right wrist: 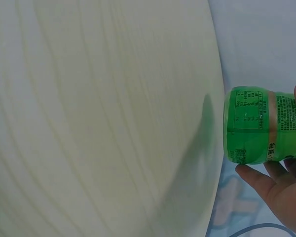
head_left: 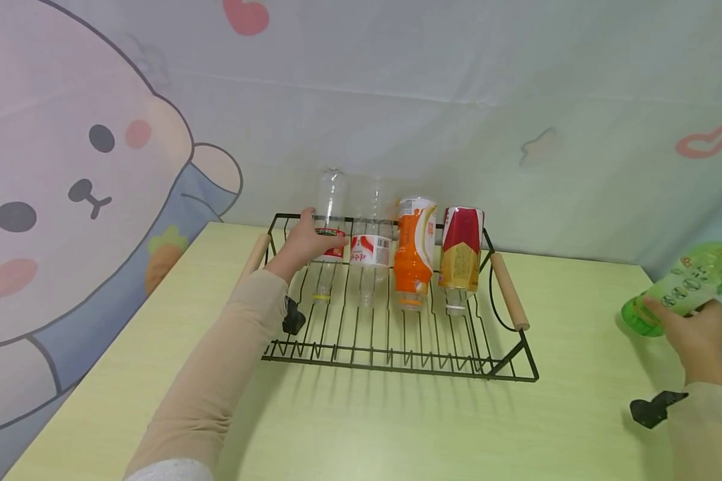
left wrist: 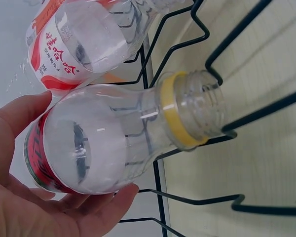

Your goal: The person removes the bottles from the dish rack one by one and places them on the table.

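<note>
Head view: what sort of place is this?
Probably a staged indoor tabletop set-up: a pale table with a wire rack holding four bottles, in front of a creased, cartoon-printed backdrop.

Indoor space, kind of room unclear, creased cartoon-printed cloth backdrop (head_left: 361,113) behind a pale wood-grain table (head_left: 397,427)

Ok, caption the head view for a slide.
Left hand grips a clear bottle in the rack; right hand holds a green bottle.
</note>
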Available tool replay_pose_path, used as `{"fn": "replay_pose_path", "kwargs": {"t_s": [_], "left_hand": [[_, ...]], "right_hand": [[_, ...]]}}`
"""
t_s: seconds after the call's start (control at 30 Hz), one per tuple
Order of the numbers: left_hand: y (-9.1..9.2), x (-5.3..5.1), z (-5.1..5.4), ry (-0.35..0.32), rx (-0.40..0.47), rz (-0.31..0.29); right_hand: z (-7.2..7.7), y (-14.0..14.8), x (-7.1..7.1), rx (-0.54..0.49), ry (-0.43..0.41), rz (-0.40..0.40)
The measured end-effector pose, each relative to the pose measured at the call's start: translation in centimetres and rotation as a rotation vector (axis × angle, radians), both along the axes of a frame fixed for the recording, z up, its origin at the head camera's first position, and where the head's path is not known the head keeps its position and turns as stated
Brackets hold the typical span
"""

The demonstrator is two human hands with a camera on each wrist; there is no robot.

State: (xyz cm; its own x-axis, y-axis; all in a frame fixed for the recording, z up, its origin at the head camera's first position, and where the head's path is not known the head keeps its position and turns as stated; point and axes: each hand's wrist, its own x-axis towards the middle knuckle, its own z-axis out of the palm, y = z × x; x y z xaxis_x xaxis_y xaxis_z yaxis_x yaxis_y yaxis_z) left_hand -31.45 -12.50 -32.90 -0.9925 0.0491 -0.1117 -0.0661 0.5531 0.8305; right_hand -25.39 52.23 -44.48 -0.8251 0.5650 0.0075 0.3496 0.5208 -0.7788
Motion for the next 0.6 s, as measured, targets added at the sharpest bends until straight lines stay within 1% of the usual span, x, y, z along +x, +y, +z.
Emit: {"fn": "replay_pose_path", "kwargs": {"t_s": [0.13, 0.17, 0.2, 0.33, 0.6], "left_hand": [[-0.1, 0.0, -0.1, 0.0, 0.002, -0.01], [-0.1, 0.0, -0.1, -0.002, 0.0, -0.011], [-0.1, 0.0, -0.1, -0.006, 0.0, -0.011], [-0.1, 0.0, -0.1, -0.012, -0.004, -0.013], [-0.3, -0.2, -0.2, -0.021, -0.006, -0.011]], "right_hand": [[4.0, -4.9, 2.8, -0.008, -0.033, 0.011], [4.6, -5.5, 3.2, -0.004, -0.036, 0.019], [4.8, -6.0, 3.5, -0.002, -0.034, 0.022], [4.8, -6.2, 3.7, -0.007, -0.03, 0.027], [3.8, -5.6, 3.0, -0.037, -0.009, 0.043]]}}
